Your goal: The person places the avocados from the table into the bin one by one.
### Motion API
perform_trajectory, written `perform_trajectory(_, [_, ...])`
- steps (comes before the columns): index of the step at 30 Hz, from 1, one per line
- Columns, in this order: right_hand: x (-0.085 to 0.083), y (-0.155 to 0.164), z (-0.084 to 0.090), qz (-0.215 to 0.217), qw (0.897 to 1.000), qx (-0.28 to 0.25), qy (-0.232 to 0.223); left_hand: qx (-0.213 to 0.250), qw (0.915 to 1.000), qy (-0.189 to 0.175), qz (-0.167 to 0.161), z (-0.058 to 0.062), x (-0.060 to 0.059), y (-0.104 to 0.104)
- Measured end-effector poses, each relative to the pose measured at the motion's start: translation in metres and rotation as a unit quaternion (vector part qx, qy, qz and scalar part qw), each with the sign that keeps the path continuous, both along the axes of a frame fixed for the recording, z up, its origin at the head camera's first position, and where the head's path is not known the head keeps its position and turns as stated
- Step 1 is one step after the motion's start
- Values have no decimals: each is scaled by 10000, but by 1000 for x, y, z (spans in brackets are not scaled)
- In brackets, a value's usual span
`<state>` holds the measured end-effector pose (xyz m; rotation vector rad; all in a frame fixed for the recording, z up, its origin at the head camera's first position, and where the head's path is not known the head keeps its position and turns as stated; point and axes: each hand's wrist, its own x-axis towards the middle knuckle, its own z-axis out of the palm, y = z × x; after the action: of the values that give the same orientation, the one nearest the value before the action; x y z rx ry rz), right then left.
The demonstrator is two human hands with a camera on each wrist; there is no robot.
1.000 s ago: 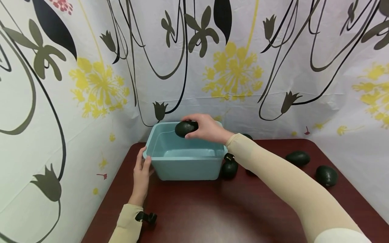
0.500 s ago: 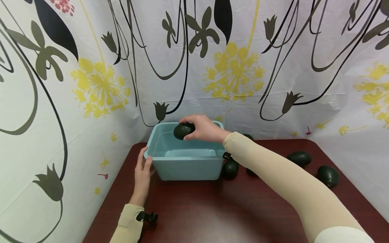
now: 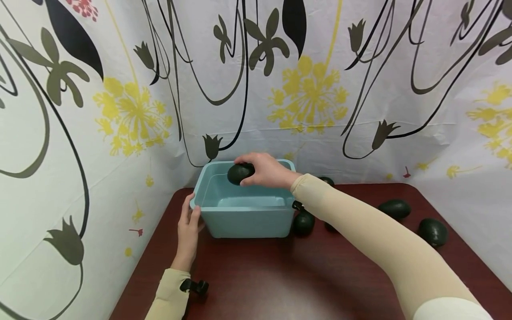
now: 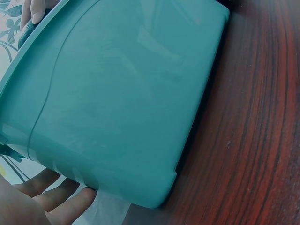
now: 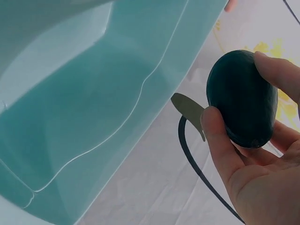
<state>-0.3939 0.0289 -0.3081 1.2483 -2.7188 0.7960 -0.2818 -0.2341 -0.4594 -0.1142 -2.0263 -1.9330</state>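
Near the table's (image 3: 256,284) far left corner, in the head view: a light blue tub (image 3: 244,220), with a dark green, smooth, egg-shaped avocado (image 3: 240,173) held above its far rim. Gripped by the right hand (image 3: 267,170), fingers curled over the top, thumb beneath. Left hand (image 3: 188,231) laid against the tub's near left corner, fingers straight. Four more avocados on the table right of the tub, the two farthest (image 3: 394,208) (image 3: 432,231) near the right edge.

From the left wrist: straight fingers (image 4: 65,208) touching the tub's (image 4: 122,103) lower corner, nothing clasped.

From the right wrist: the avocado (image 5: 242,98) glossy and nearly black, pinched between thumb (image 5: 220,145) and fingers, over the tub's (image 5: 93,108) open interior.
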Motion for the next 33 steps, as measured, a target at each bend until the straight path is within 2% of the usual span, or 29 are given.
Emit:
perform_trajectory(8, [2, 5, -2, -135, 9970, 735, 205, -10, 10000, -30, -5, 2, 1, 2])
perform_trajectory(23, [16, 33, 20, -228, 9973, 534, 461, -25, 10000, -62, 12, -1, 0, 2])
perform_trajectory(33, [25, 53, 26, -252, 9955, 403, 817, -32, 10000, 11, -19, -4, -2, 1])
